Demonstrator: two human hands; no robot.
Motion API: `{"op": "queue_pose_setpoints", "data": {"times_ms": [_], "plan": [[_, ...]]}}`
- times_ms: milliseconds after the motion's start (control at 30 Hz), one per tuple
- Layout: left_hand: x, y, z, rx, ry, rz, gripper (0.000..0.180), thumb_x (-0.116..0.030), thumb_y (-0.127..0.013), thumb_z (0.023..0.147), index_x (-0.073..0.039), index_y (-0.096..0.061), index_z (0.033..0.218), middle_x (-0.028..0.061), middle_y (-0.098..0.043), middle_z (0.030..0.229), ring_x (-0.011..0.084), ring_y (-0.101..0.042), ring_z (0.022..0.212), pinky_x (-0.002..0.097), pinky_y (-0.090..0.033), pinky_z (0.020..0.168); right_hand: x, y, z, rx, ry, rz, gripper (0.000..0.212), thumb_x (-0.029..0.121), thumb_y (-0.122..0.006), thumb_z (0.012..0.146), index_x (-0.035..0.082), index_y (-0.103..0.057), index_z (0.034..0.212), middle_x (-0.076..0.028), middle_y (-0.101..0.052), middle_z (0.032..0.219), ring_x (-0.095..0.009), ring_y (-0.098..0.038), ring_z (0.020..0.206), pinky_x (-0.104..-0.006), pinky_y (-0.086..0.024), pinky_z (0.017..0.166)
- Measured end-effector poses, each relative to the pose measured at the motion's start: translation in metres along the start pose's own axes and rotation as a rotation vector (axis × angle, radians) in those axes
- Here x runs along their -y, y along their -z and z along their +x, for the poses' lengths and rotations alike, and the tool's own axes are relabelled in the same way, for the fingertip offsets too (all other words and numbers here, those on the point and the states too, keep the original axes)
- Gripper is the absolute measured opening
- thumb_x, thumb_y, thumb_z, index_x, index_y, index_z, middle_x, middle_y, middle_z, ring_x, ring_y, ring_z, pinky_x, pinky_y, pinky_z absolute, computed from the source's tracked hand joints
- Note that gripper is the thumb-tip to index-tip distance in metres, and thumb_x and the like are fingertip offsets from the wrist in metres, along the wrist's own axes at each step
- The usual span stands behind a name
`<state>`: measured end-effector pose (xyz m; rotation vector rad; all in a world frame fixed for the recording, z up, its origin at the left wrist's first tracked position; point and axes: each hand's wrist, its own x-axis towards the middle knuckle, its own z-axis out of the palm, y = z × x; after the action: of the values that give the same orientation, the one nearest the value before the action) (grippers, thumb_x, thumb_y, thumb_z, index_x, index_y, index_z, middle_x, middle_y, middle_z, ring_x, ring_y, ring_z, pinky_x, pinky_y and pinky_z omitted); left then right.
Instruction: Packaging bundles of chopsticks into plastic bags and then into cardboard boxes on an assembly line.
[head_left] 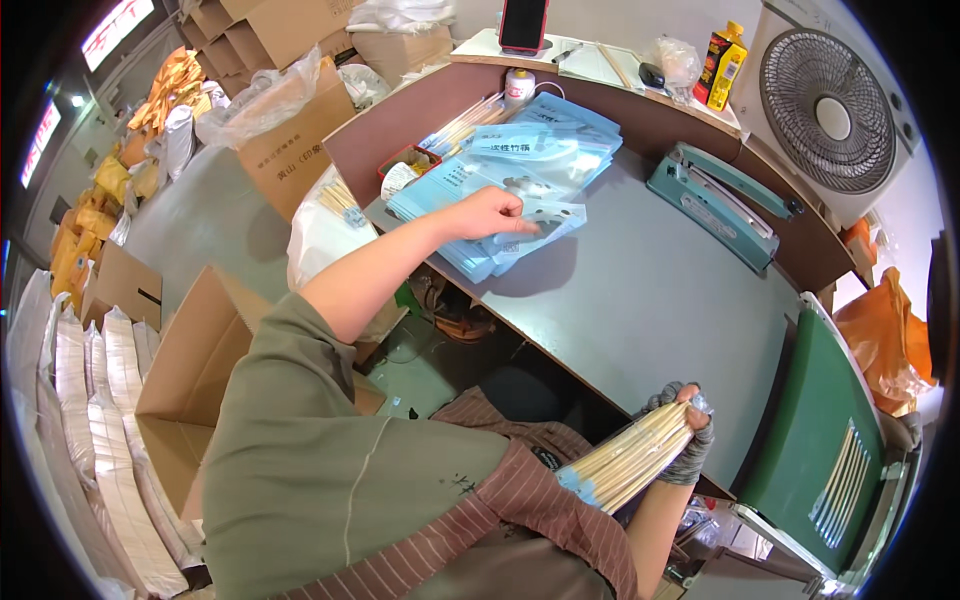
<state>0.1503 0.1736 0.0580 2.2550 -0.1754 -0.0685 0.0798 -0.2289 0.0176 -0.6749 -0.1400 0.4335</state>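
My left hand (490, 214) is closed in a pinch at the edge of a blue printed plastic bag (550, 222), on top of a spread pile of such blue bags (455, 185) on the grey table. In a grey fingerless glove, my right hand (690, 430) grips a bundle of bamboo chopsticks (630, 458) near the table's front edge. The bundle is in clear wrapping with some blue at its lower end, and it slants down toward my body. The right fingers wrap round its upper end.
A teal hand sealer (715, 205) stands at the table's back right. To the right, a green conveyor belt (810, 440) carries a pack of chopsticks (840, 485). A fan (830, 115) and a shelf with a yellow bottle (722, 65) are behind. An open carton (190, 390) is at left.
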Motion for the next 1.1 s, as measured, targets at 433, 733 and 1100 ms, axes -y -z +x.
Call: {"op": "queue_pose_setpoints", "data": {"times_ms": [433,733,1100], "plan": [[-0.035,-0.028,-0.023,-0.476,0.072,0.747,0.013,-0.011,-0.042,0.082,-0.003,-0.046,0.093,0.0205,-0.057,0.084,0.0363,-0.058,0.077,0.0458,-0.047,0.065,0.002,0.008,-0.015,-0.129,0.117,-0.104,0.026,0.024,-0.060,0.070,0.008,-0.046,0.084,-0.004,-0.044,0.067,-0.017,-0.044,0.056,-0.0319,-0.042,0.050],[-0.075,-0.214,0.017,0.024,-0.386,-0.038,0.016,-0.017,-0.045,0.081,-0.004,-0.054,0.082,0.0188,-0.058,0.083,0.0344,-0.056,0.077,0.0436,-0.044,0.063,0.014,-0.021,-0.027,0.014,0.009,-0.183,0.025,0.022,-0.062,0.072,0.005,-0.052,0.088,-0.011,-0.053,0.089,-0.026,-0.052,0.081,-0.0374,-0.045,0.076],[-0.071,-0.247,0.025,-0.048,-0.092,-0.481,0.023,-0.022,-0.056,0.079,-0.001,-0.063,0.075,0.0153,-0.062,0.070,0.0253,-0.059,0.065,0.0361,-0.043,0.061,-0.025,0.021,0.060,0.319,-0.152,0.014,0.027,0.025,-0.059,0.071,0.007,-0.050,0.088,-0.007,-0.048,0.072,-0.020,-0.048,0.064,-0.0318,-0.043,0.058]]}}
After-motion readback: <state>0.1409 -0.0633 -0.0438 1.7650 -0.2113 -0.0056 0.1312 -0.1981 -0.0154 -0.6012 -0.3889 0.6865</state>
